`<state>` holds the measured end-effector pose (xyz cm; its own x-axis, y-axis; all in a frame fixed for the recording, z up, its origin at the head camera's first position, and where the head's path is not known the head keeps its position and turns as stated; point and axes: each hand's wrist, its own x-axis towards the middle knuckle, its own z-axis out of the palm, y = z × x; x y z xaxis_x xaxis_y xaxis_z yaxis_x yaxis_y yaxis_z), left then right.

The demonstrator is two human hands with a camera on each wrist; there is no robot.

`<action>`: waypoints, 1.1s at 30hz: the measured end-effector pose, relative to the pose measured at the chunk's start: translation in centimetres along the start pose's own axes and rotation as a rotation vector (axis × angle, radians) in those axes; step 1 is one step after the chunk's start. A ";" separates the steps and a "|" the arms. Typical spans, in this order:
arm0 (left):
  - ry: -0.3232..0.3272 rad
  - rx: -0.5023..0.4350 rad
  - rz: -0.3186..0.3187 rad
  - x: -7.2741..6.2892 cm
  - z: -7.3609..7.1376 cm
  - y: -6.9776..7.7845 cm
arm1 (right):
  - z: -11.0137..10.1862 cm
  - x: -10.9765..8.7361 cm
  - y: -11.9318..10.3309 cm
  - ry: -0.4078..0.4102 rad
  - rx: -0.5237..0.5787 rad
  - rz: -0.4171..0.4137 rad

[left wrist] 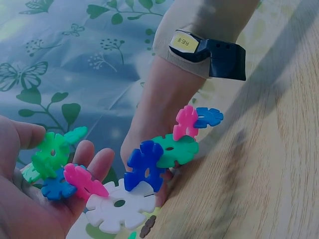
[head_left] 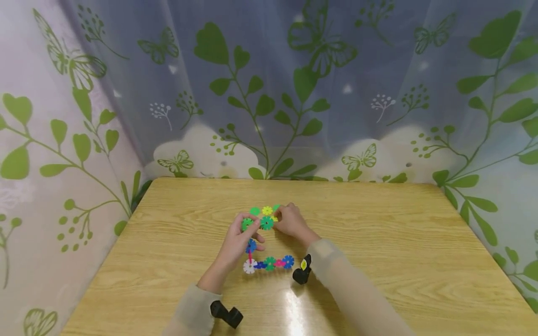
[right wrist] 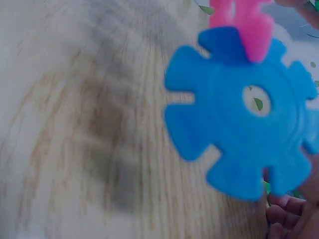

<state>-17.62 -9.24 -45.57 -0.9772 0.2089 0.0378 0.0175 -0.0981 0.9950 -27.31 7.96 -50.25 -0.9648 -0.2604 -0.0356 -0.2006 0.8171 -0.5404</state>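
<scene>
Notched plastic snowflake discs are joined into a bent chain. My left hand (head_left: 233,240) holds it at a green disc (left wrist: 52,152), with a blue disc (left wrist: 58,185) by the palm. From there the chain runs through a pink disc (left wrist: 84,181), a white disc (left wrist: 120,205), a dark blue disc (left wrist: 146,167) and a green disc (left wrist: 179,151) to a pink one and a blue end disc (right wrist: 224,124). My right hand (head_left: 293,221) pinches a yellow disc (head_left: 275,218) beside a teal-green disc (head_left: 266,223); its fingertips are partly hidden.
Beyond the hands are a light green disc (head_left: 254,211), a yellow disc (head_left: 267,210) and another green disc (head_left: 277,207). The wooden table (head_left: 378,224) extends around them, up to a leaf-patterned curtain (head_left: 269,93). Black camera mounts (head_left: 227,315) sit on both sleeves.
</scene>
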 end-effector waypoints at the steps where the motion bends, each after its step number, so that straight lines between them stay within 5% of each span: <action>1: 0.003 0.000 0.000 0.0 0.0 0.0 | 0.0 0.0 0.0 0.002 -0.002 0.001; 8: 0.006 -0.008 -0.006 0.0 0.0 -0.2 | 0.2 -0.1 0.2 0.006 0.037 0.007; 17: 0.013 0.002 -0.013 -0.2 0.0 0.2 | 0.0 -0.9 1.3 0.104 0.297 -0.024; 24: -0.003 0.019 -0.024 -1.0 0.8 2.6 | -1.0 -2.8 1.0 0.184 0.439 -0.113; 33: -0.019 0.022 -0.013 -1.0 1.0 2.8 | -3.1 -6.1 -0.4 0.210 0.724 -0.106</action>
<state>-16.43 -8.78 -42.71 -0.9731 0.2289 0.0267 0.0100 -0.0738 0.9972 -21.86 10.82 -47.22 -0.9733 -0.1558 0.1686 -0.2020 0.2329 -0.9513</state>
